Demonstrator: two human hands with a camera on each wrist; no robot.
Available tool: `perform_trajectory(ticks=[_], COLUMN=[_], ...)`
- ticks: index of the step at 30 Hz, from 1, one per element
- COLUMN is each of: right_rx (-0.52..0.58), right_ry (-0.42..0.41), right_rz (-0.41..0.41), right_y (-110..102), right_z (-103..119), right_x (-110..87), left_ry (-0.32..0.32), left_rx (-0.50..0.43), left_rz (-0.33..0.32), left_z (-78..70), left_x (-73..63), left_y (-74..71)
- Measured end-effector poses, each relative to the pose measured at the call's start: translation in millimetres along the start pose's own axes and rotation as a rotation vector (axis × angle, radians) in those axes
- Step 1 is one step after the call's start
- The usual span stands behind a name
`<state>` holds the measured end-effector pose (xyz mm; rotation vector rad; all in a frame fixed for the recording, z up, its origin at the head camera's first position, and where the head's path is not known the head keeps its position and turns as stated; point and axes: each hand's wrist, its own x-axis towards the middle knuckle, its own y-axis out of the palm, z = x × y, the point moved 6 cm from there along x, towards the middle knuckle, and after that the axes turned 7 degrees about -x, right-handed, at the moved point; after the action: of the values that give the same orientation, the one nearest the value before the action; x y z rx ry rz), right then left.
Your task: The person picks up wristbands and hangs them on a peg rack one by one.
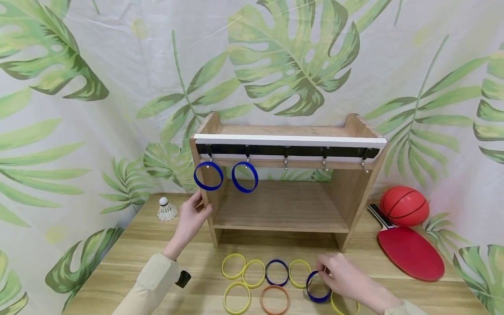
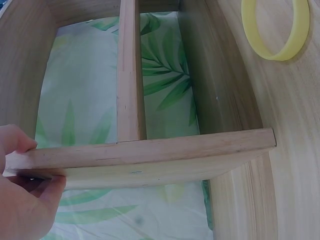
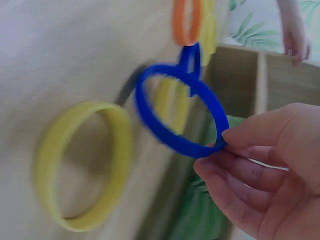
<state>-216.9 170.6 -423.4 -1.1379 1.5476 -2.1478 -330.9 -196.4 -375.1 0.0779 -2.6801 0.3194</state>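
Observation:
My left hand [image 1: 192, 218] grips the left side panel of a wooden shelf rack [image 1: 281, 203], thumb on one face and fingers on the other. Between thumb and fingertips, my right hand [image 1: 342, 278] pinches a blue silicone wristband [image 3: 150, 122], raised off the table in the right wrist view. Below the rack's top runs a black strip [image 1: 267, 150] with several small metal hooks. A blue wristband [image 1: 195, 177] hangs from the leftmost hook, and another blue wristband [image 1: 233, 177] from the second. On the table lie several yellow wristbands [image 1: 224, 298], an orange wristband [image 1: 261, 302] and a blue wristband [image 1: 267, 275].
A shuttlecock [image 1: 166, 210] stands left of the rack. To the right are a red ball [image 1: 405, 205] and a table tennis bat [image 1: 411, 253] with a red face. Behind everything hangs a leaf-patterned cloth [image 1: 130, 87]. A small black object [image 1: 183, 279] shows beside the left cuff.

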Motion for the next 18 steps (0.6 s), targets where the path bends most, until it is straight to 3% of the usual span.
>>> perform_trajectory(ticks=[7, 18], right_rx=[-0.049, -0.161], right_ry=[-0.072, -0.151], right_rz=[-0.100, -0.319], right_y=[-48, -154], right_z=[23, 52], right_x=[28.0, 106.8], left_ry=[0.007, 0.012], left_rx=[-0.015, -0.008], left_rz=[-0.004, -0.010], left_z=[-0.8, 0.3], left_x=[-0.2, -0.4], left_y=[0.6, -0.6])
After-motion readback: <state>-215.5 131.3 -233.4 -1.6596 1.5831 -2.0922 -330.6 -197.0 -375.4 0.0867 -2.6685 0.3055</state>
